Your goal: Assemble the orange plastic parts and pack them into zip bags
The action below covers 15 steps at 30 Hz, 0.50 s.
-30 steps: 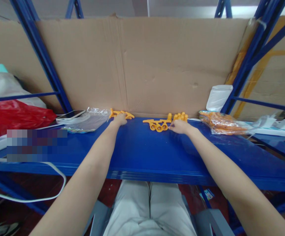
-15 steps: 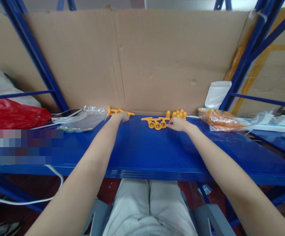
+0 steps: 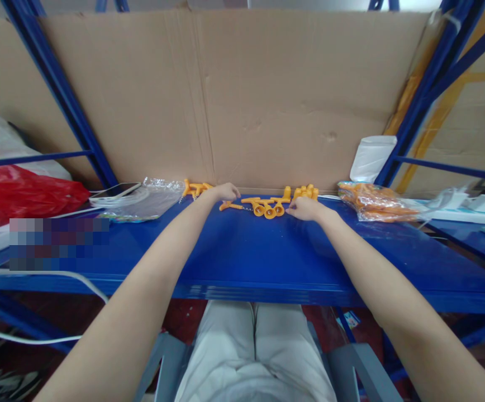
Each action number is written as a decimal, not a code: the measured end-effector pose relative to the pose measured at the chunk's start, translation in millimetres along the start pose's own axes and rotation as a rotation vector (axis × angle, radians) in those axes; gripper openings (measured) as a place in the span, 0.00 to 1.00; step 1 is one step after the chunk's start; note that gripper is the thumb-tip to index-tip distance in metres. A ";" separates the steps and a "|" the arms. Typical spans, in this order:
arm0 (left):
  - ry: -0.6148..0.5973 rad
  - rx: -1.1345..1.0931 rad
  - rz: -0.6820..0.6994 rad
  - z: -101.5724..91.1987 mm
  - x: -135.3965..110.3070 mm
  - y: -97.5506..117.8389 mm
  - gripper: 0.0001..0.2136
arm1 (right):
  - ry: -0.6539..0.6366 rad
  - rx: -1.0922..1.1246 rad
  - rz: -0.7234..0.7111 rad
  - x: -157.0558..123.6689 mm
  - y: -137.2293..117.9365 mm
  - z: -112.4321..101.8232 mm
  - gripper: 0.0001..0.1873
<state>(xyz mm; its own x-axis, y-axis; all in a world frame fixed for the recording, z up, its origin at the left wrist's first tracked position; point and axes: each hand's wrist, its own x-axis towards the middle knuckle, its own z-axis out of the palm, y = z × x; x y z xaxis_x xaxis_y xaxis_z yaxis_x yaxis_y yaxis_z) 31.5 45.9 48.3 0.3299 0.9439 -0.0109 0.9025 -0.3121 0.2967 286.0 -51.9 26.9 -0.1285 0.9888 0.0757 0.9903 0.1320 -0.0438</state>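
Note:
My left hand (image 3: 227,192) is over the back of the blue shelf with its fingers stretched to the right, holding nothing I can see. Just in front of it lies a yellow corkscrew handle (image 3: 231,206), its thin silver spiral pointing right. More yellow corkscrew handles (image 3: 194,188) lie left of that hand, partly behind the wrist. In the middle stands a row of yellow bell-shaped cups (image 3: 269,212), open ends facing me. My right hand (image 3: 304,209) is beside the rightmost cup, fingers bent and slightly apart. Behind it are several upright yellow pieces (image 3: 306,192).
A clear bag of orange parts (image 3: 372,202) and a white power strip (image 3: 460,211) are to the right. On the left lie a clear plastic bag (image 3: 154,201), a phone (image 3: 115,191) and a red bag (image 3: 24,195). A cardboard wall (image 3: 259,100) closes the back.
My left hand has moved right from the left-hand handles. One corkscrew handle now lies in front of it, left of the cups. The right hand has barely moved.

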 end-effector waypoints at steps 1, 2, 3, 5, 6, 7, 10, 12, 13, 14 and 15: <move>0.049 0.082 0.018 2.9 2.8 -1.7 0.23 | 0.014 -0.020 0.018 -2.2 -0.1 -2.5 0.17; 0.061 0.149 0.028 6.1 4.7 -3.4 0.25 | 0.035 -0.040 0.047 -4.3 0.4 -5.1 0.18; 0.051 0.202 0.028 9.3 5.4 -4.6 0.26 | 0.062 -0.059 0.084 -6.2 1.6 -7.5 0.19; -0.008 0.273 0.012 14.9 3.7 -5.4 0.27 | 0.117 -0.084 0.170 -9.0 6.4 -11.3 0.20; -0.023 0.303 0.008 16.7 1.5 -4.9 0.27 | 0.138 -0.090 0.214 -9.7 9.9 -12.4 0.21; -0.024 0.332 0.008 17.6 -1.3 -3.8 0.26 | 0.159 -0.090 0.254 -10.1 13.9 -12.9 0.21; -0.002 0.372 -0.002 14.6 -11.2 0.3 0.21 | 0.228 -0.062 0.307 -9.4 27.4 -10.9 0.21; -0.022 0.357 -0.037 9.6 -18.2 1.9 0.18 | 0.280 -0.026 0.306 -7.8 35.5 -7.5 0.21; -0.044 0.341 -0.056 7.0 -21.7 1.8 0.17 | 0.299 -0.005 0.311 -6.7 38.8 -5.5 0.21; -0.073 0.319 -0.073 4.7 -25.2 1.1 0.16 | 0.311 0.017 0.318 -5.2 41.6 -3.5 0.22; -0.106 0.290 -0.089 3.1 -28.6 -0.3 0.15 | 0.317 0.041 0.326 -3.5 43.9 -1.5 0.22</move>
<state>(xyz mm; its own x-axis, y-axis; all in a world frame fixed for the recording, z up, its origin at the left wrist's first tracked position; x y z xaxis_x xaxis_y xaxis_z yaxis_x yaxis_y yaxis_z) 22.6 18.6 45.5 0.2594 0.9572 -0.1287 0.9654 -0.2608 0.0054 330.0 -49.7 26.2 0.2188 0.9099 0.3523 0.9725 -0.1737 -0.1553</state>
